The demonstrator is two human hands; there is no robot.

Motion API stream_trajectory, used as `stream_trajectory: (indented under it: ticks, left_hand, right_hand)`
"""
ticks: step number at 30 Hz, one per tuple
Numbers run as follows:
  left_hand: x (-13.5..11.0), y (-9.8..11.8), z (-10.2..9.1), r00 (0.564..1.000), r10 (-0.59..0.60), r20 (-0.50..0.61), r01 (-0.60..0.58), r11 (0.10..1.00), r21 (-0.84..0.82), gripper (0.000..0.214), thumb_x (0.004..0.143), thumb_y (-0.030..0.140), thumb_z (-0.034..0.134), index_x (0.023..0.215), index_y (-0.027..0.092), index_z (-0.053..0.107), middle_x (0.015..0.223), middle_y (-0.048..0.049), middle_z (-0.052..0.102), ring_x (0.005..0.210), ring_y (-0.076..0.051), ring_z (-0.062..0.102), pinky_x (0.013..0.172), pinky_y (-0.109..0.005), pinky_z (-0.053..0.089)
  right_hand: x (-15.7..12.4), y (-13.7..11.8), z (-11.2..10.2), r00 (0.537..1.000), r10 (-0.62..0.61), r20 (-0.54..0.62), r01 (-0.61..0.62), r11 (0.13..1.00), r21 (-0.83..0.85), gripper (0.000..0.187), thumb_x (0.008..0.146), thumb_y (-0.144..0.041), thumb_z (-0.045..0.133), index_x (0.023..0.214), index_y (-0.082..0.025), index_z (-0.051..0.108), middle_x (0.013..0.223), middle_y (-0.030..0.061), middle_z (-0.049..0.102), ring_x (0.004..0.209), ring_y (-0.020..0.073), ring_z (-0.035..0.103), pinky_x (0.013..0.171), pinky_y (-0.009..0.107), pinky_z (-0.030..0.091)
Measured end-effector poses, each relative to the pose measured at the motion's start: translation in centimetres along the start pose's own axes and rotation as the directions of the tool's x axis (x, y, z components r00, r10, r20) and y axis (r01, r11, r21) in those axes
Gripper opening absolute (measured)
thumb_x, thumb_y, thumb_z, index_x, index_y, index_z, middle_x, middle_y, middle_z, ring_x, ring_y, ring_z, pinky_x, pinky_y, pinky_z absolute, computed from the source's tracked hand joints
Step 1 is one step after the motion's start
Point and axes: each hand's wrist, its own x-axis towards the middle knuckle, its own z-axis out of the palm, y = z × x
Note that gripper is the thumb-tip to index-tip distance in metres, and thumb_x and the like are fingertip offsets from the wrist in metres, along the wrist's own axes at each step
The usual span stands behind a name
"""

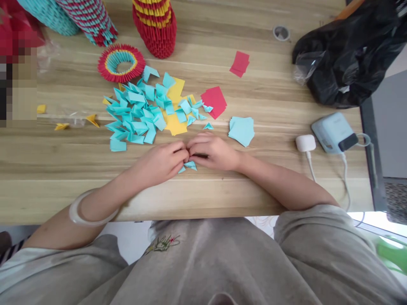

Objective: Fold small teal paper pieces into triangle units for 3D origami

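My left hand [167, 160] and my right hand [214, 151] meet over the wooden table, thumbs and fingers pinched together. Whatever lies between the fingertips is hidden by them. Just below the fingertips show small folded light-blue paper pieces [191, 165]; I cannot tell whether the fingers grip one. Beyond my left hand spreads a pile of folded light-blue paper pieces [135, 112]. Small light-blue folded triangles [208, 126] lie past my right hand. A stack of flat light-blue paper slips [242, 130] is to its right.
Yellow slips [175, 123] lie partly under the pile, with red slips [215, 101] beside them. A red-rimmed paper ring [104, 67] and tall folded-paper works [159, 38] stand behind. On the right are a black plastic bag [343, 63], a white earphone case [305, 143] and a corded charger [333, 131].
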Motion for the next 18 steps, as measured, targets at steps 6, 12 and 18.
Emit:
stream_trajectory:
  ticks: [6,12,18]
  left_hand:
    - [-0.02,-0.07,0.1,1.0,0.011,-0.022,-0.011,1.0,-0.002,0.025,0.095,0.015,0.035,0.087,0.015,0.06,0.09,-0.0068,0.058,0.074,-0.015,0.058,0.067,-0.026,0.046]
    - [-0.07,-0.12,0.31,0.999,0.018,-0.041,-0.018,1.0,0.0,0.026,0.095,0.015,0.036,0.087,0.014,0.06,0.089,-0.0065,0.057,0.073,-0.015,0.057,0.066,-0.027,0.045]
    - [-0.2,-0.18,0.29,1.0,-0.009,-0.003,0.009,1.0,-0.029,0.024,0.095,0.015,0.037,0.089,0.014,0.06,0.09,-0.0067,0.057,0.075,-0.016,0.058,0.068,-0.027,0.046]
  right_hand:
    - [-0.03,-0.03,0.01,1.0,-0.001,0.002,0.001,1.0,-0.014,0.018,0.093,-0.025,0.052,0.087,-0.016,0.066,0.094,0.0029,0.067,0.088,0.0121,0.058,0.083,0.026,0.039]
    - [-0.04,-0.05,0.01,1.0,-0.011,-0.008,0.011,1.0,-0.014,0.015,0.093,-0.024,0.053,0.088,-0.017,0.066,0.094,0.0018,0.067,0.089,0.0119,0.059,0.084,0.026,0.04]
    - [-0.04,-0.01,0.01,1.0,-0.004,-0.002,0.003,1.0,-0.004,0.018,0.093,-0.026,0.052,0.089,-0.016,0.066,0.096,0.0032,0.068,0.091,0.013,0.06,0.084,0.027,0.041]
